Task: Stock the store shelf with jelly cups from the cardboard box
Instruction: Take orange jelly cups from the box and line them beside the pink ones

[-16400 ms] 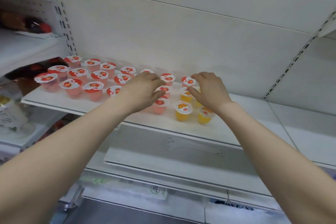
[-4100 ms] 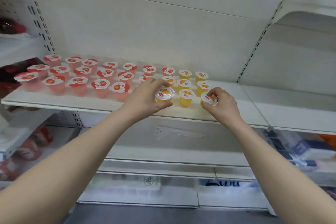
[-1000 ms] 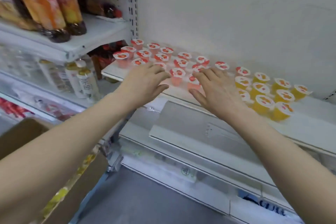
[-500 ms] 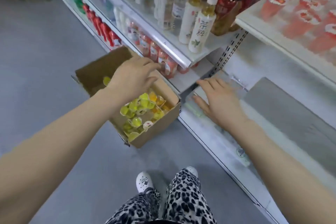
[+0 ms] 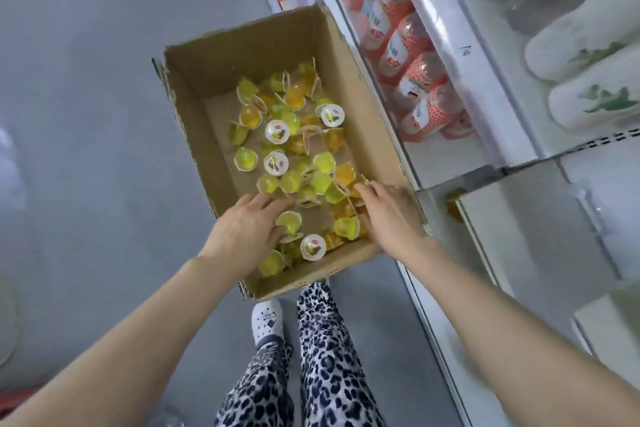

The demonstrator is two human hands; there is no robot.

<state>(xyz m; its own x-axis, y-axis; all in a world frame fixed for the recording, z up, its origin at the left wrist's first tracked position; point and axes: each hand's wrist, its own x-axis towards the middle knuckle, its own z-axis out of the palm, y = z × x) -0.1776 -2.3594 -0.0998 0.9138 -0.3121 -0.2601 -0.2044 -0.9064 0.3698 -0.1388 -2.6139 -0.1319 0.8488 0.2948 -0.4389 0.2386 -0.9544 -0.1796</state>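
Nearest are legs in leopard-print trousers [image 5: 322,367] and a white shoe [image 5: 266,321] with a small badge whose letters are too small to read. Just past the shoe is the near wall of an open cardboard box [image 5: 304,276] standing on the grey floor [image 5: 86,114].

Both hands are inside at the near end. The left hand [image 5: 247,229] lies over the jelly cups [image 5: 277,131] with fingers loosely spread, the thumb beside a yellow-green cup, plainly holding none. The right hand [image 5: 389,215] dips its fingers among the cups by the right wall; whether they hold one cannot be told.

The yellow and orange cups lie jumbled in one loose layer, many tipped over. The far-left corner shows bare cardboard. A few lids face up, white with a red mark and a fruit picture, the writing unreadable.

The box's right wall sits close against the shelf [image 5: 440,7]. Open floor lies to its left and beyond. Pink-labelled bottles [image 5: 415,80] fill the lower tier, their print blurred.
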